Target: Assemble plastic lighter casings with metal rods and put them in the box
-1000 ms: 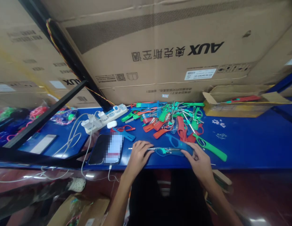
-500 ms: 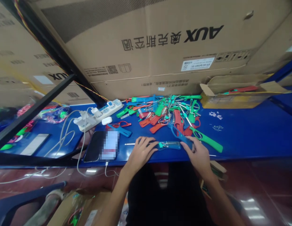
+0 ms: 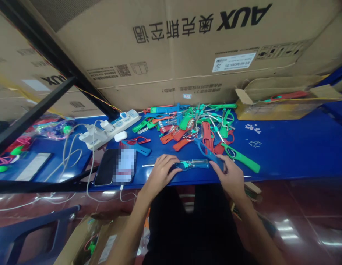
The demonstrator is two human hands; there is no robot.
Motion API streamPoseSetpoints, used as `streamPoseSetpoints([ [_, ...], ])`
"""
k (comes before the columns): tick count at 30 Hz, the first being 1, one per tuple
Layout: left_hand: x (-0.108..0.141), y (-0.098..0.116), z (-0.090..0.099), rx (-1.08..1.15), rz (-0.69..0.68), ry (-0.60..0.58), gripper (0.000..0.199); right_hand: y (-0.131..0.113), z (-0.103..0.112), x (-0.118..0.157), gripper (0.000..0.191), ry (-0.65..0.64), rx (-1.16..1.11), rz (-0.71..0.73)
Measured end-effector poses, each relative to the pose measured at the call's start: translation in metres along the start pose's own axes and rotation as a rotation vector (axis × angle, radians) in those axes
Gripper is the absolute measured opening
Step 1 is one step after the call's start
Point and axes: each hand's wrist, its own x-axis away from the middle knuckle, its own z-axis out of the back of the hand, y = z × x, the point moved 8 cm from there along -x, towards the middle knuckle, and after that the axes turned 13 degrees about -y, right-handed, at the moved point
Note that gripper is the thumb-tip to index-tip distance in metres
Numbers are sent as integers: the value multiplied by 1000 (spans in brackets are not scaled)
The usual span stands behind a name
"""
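My left hand is closed on a blue lighter body that lies along the table's front edge. Its thin metal tube points left, and clear and green inner parts show in the uncovered handle. My right hand grips a blue shell piece with a loop at its upper end, beside the right end of the body. Just beyond both hands is a pile of red, green and blue shells with metal tubes. A long green shell rests right of my right hand.
A power strip with plugs, a white case and two phones are at the left. An open carton stands back right, near small white pieces. Large cartons wall off the back.
The camera view has shifted slightly. Both hands keep their holds, and the blue shell piece stays close to the right end of the lighter body.
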Motion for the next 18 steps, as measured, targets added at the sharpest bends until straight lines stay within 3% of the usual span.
streamPoseSetpoints([
  [12,1,0,1,-22,-19,27,22,4,-2,-1,44,-25,-76,-12],
  [18,3,0,2,-26,13,27,28,1,-4,-3,36,-145,-174,52],
])
